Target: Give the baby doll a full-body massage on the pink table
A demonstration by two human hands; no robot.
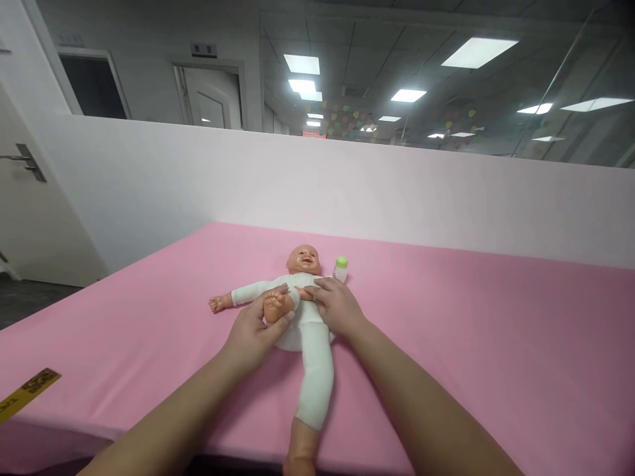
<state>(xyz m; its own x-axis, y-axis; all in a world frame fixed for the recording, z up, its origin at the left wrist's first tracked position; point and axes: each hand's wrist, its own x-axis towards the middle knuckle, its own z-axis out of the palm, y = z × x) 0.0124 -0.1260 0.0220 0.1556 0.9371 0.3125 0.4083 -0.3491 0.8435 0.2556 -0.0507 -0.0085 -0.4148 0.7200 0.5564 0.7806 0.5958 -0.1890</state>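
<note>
A baby doll (315, 370) with a white cloth body lies on its back, head away from me. One of its legs is bent up, and my left hand (253, 330) wraps round the bare foot (278, 307), thumb in front. The other leg stretches straight toward me. My right hand (340, 305) holds the doll's arm, which is folded over the chest; the small doll hand (304, 293) sticks out at my fingertips. Most of that arm is hidden under my hand. The doll's other arm lies stretched out to the left.
A small bottle (340, 270) with a green cap stands beside the doll's head. Pink cloth (471, 344) covers the table, with a yellow label strip (30, 395) at its left front. A low white wall (397, 198) runs behind; a door (30, 198) is at left.
</note>
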